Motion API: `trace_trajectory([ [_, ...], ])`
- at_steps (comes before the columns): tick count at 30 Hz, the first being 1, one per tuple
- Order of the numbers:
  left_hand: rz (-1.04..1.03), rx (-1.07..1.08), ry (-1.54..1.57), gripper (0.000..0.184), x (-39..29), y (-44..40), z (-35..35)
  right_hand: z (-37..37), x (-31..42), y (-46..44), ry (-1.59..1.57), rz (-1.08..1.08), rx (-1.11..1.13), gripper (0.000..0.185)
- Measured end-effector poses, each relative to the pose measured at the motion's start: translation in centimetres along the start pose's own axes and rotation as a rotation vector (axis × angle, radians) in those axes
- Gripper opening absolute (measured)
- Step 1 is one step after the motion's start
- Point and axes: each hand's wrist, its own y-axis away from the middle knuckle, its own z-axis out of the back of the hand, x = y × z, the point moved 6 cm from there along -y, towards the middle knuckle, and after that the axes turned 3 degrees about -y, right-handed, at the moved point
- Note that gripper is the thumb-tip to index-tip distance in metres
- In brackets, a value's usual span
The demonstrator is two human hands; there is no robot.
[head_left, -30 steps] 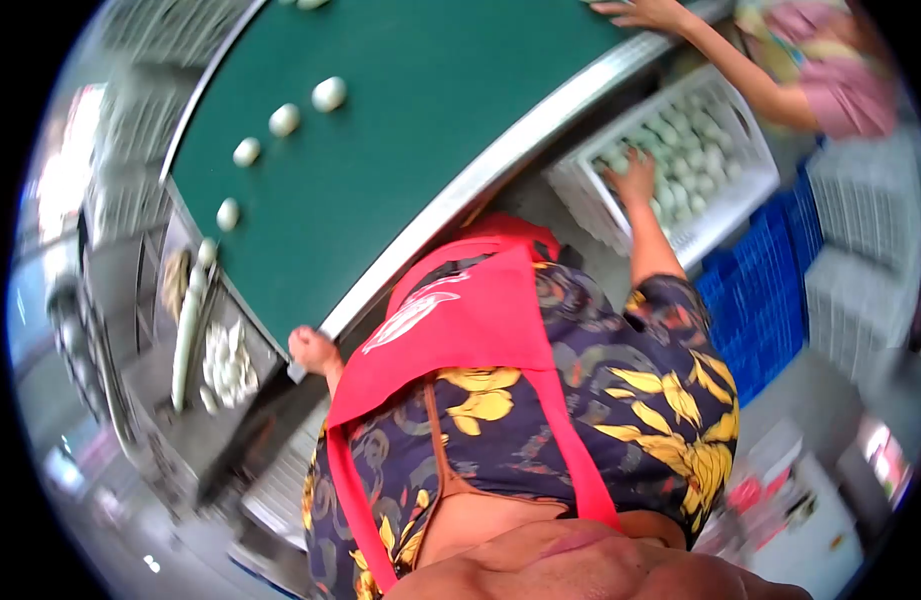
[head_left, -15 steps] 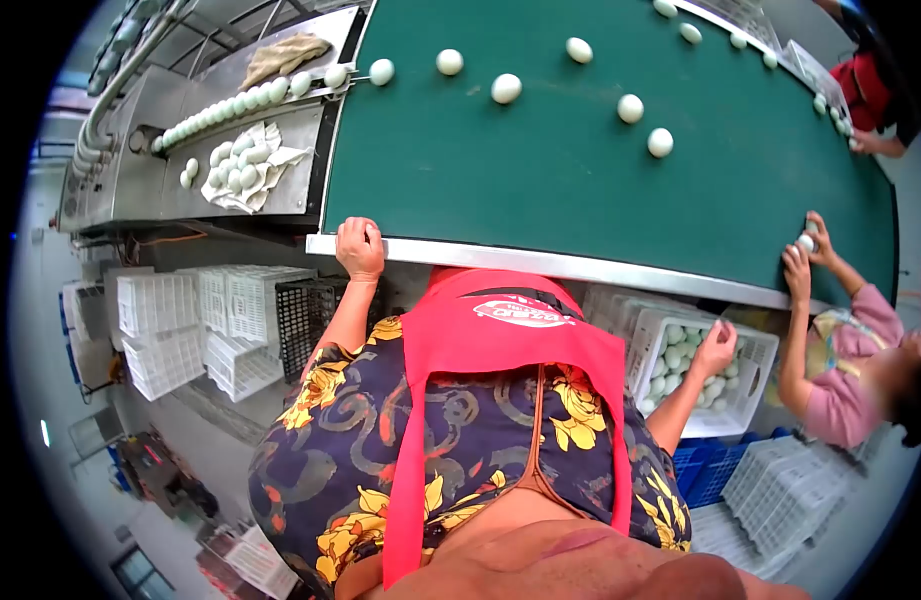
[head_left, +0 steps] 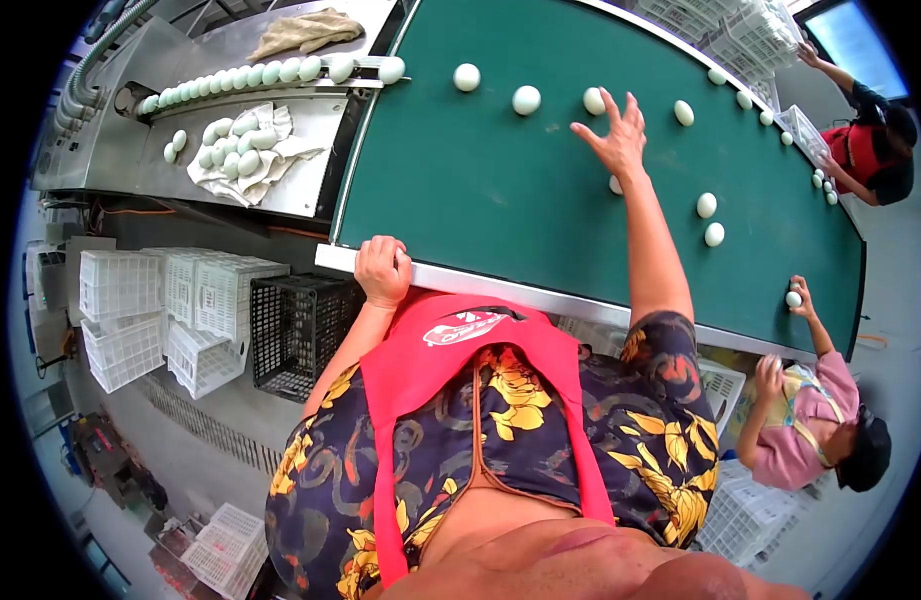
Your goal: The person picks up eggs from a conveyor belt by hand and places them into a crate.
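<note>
My right hand [head_left: 618,138] is stretched out over the green conveyor belt [head_left: 460,190], fingers spread, holding nothing. A pale egg [head_left: 593,100] lies just beyond its fingertips, and another egg [head_left: 615,185] is partly hidden beside my wrist. Several more eggs are scattered on the belt, including one egg [head_left: 526,100] to the left and one egg [head_left: 706,205] to the right. Closed in a loose fist, my left hand [head_left: 383,272] rests at the metal edge rail [head_left: 460,283]. Whatever its fingers hold, if anything, is hidden.
A row of eggs [head_left: 250,76] feeds in from the left, beside eggs on a cloth [head_left: 270,170]. White crates [head_left: 120,285] and a black crate [head_left: 300,335] stand below left. One co-worker [head_left: 815,410] handles eggs at right; another co-worker [head_left: 860,150] is at the far side.
My right hand has moved from beside the egg crate below the belt up over the belt, and its fingers have opened. My left hand stays at the rail. Eggs on the belt have shifted right.
</note>
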Motion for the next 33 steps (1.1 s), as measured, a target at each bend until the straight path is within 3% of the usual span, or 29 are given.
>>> trace_trajectory([
  [1, -0.016, 0.003, 0.007, 0.003, -2.9, 0.1, 0.7, 1.8, -1.2, -0.8, -0.003, -0.002, -0.014, 0.092],
  [3, -0.019, 0.018, 0.014, 0.004, -2.5, 0.3, 0.2, -1.4, 0.3, -2.9, 0.121, -0.033, 0.198, 0.092],
  [6, -0.04, 0.014, 0.024, 0.004, -2.6, 0.2, 0.5, -1.6, 1.5, -4.2, 0.193, -0.082, 0.321, 0.077],
  [8, -0.076, -0.006, 0.03, 0.003, -5.7, 0.3, 1.4, 1.2, -2.3, -4.2, 0.139, -0.093, 0.303, 0.074],
  [13, -0.093, 0.007, 0.035, 0.003, -6.0, 0.0, 1.5, 2.4, -1.2, -4.5, 0.167, -0.028, 0.357, 0.067],
  [17, -0.112, 0.019, 0.025, 0.004, -6.6, -0.1, 1.4, 1.7, -4.9, -4.9, 0.082, -0.183, 0.302, 0.07],
  [21, -0.094, 0.045, 0.002, 0.004, -6.5, -0.2, 1.1, 2.3, -5.1, -3.9, 0.018, -0.199, 0.331, 0.068],
  [23, -0.094, 0.057, 0.007, 0.005, -6.4, 0.2, 1.2, 3.0, -5.2, -2.1, 0.131, -0.06, 0.335, 0.066],
  [26, -0.091, 0.093, 0.019, 0.006, -6.1, 0.6, 0.6, 4.8, -10.2, 0.7, 0.191, -0.129, 0.214, 0.065],
  [28, -0.105, 0.019, 0.016, 0.005, -6.2, 0.5, 0.9, 7.7, -14.8, 3.5, 0.263, -0.286, 0.169, 0.068],
  [33, -0.113, 0.057, 0.002, 0.006, -6.0, 0.8, 0.4, 14.3, -25.6, 13.6, 0.363, -0.655, 0.18, 0.072],
])
